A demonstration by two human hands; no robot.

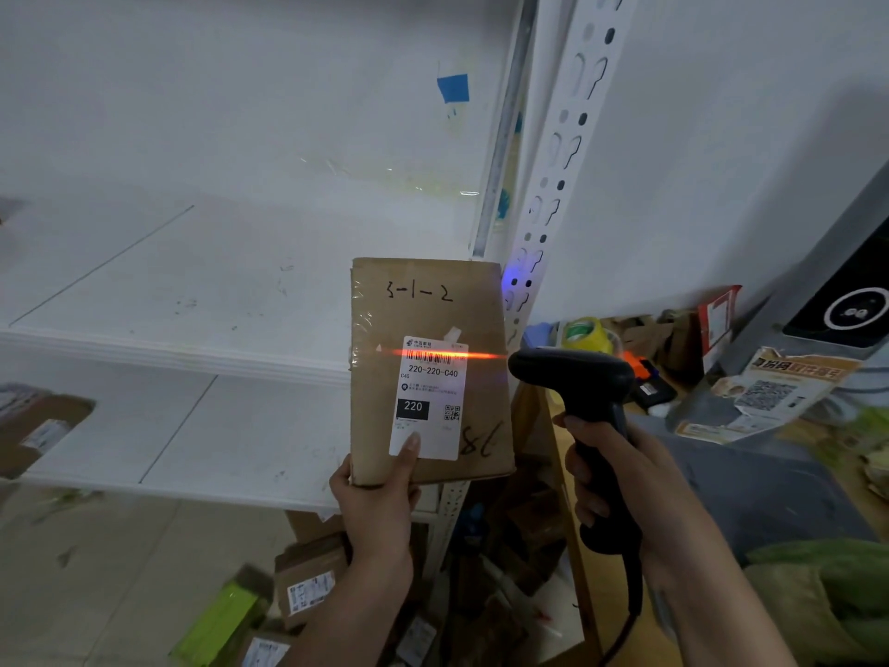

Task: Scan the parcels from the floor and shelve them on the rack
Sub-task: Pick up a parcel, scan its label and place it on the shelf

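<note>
My left hand (380,498) grips the bottom edge of a flat brown cardboard parcel (428,300), thumb pressed on its white shipping label (430,397). The parcel stands upright in front of the white rack (168,358), with "3-1-2" handwritten near its top. My right hand (620,479) holds a black barcode scanner (572,377) by its handle, just right of the parcel. An orange scan line lies across the label's barcode.
More parcels lie on the floor below, among them a brown box (308,584) and a green packet (221,623). Another brown parcel (33,426) sits on the lower shelf at left. A perforated rack upright (553,185) rises behind the parcel. Cluttered boxes and tape (587,332) fill the right side.
</note>
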